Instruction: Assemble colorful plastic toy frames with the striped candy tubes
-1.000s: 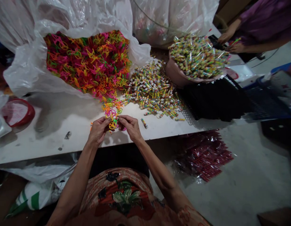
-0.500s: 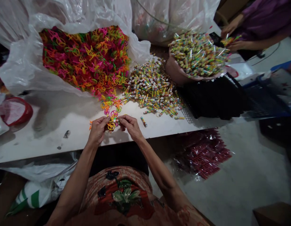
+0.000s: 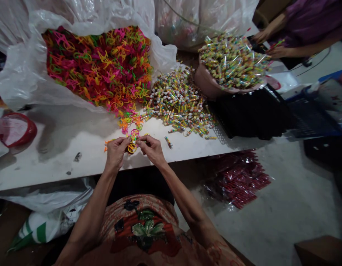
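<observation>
My left hand [image 3: 116,152] pinches a yellow plastic toy piece [image 3: 132,148] with round, wheel-like rings, over the front part of the table. Close against it, my right hand [image 3: 152,150] is closed in a pinch on what looks like a small tube, mostly hidden by the fingers; a white end shows at the yellow piece. Pink, orange and green toy pieces [image 3: 129,120] lie just beyond the hands. A single small tube with coloured filling [image 3: 168,142] lies to the right of my right hand.
A plastic bag [image 3: 24,79] spills bright toy pieces [image 3: 101,70]. Right of it are a heap of small tubes [image 3: 182,99], a full pink basin [image 3: 205,82] and a black tray [image 3: 251,114]. A red-rimmed container [image 3: 32,129] stands left. Another person's hands [image 3: 278,51] work at back right.
My right fingers have moved slightly left, closer against the yellow piece, and less of the small tube shows. The other person's hands have shifted a little.
</observation>
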The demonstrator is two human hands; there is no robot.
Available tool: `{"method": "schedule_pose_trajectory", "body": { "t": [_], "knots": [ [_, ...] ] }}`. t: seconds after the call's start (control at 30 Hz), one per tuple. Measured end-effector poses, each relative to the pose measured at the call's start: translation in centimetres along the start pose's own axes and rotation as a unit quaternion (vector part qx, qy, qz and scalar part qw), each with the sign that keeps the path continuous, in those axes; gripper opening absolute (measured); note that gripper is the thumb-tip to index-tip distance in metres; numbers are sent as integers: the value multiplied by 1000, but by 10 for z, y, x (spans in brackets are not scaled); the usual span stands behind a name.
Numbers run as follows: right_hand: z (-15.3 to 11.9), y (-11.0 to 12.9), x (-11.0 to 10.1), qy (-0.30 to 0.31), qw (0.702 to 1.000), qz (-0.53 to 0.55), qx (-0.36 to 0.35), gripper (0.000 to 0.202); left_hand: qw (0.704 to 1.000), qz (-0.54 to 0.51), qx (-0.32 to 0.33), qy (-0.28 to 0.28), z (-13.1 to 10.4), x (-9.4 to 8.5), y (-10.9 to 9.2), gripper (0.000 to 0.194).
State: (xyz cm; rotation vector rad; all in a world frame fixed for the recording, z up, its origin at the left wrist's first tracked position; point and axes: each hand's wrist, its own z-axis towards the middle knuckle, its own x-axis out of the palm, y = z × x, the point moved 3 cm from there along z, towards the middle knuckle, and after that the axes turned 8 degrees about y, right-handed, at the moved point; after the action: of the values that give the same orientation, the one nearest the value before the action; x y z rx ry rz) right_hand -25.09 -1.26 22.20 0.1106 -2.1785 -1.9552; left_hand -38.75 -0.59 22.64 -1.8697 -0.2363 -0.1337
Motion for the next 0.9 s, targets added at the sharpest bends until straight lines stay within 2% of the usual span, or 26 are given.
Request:
{"method": "schedule_pose_trajectory", "body": {
  "t": [0.1,0.17,0.27,0.33,0.4,0.47,0.5,0.53,0.57,0.6,0.67,0.73,0.77,0.83,0.9],
  "knots": [
    [0,-6,7,-50,995,-71,-49,35,999,11,11,-31,-1,1,5,37],
    [4,-12,13,-49,991,-107,-62,34,999,23,5,-39,2,-3,7,37],
    [13,-15,14,-19,983,-170,-72,30,994,79,10,-69,13,-26,3,35],
    [15,-11,-1,-20,971,-230,-56,33,978,174,28,-109,22,-50,-8,35],
    [12,-4,-28,-46,944,-326,3,36,930,332,46,-151,29,-71,-22,37],
    [4,4,-59,-68,887,-446,94,32,845,494,74,-189,32,-81,-37,39],
    [-1,8,-73,-68,851,-501,139,31,802,553,92,-207,33,-80,-42,40],
    [-4,11,-83,-59,816,-546,179,31,768,593,110,-216,36,-75,-45,41],
    [-7,12,-90,-46,785,-581,212,31,747,618,128,-207,39,-66,-46,42],
    [-9,13,-94,-31,759,-605,236,32,737,636,142,-178,45,-54,-44,39],
    [-8,10,-95,-10,731,-631,260,32,733,656,162,-78,62,-27,-35,31],
    [-5,5,-94,-11,729,-632,261,29,739,652,172,10,81,-5,-25,23],
    [-2,2,-94,-21,740,-623,252,27,750,638,174,30,90,1,-22,20],
    [2,-2,-97,-55,786,-576,219,19,789,588,174,29,104,4,-20,12],
    [5,-4,-98,-94,861,-474,159,10,845,501,184,5,108,-1,-23,7]
  ]
}}
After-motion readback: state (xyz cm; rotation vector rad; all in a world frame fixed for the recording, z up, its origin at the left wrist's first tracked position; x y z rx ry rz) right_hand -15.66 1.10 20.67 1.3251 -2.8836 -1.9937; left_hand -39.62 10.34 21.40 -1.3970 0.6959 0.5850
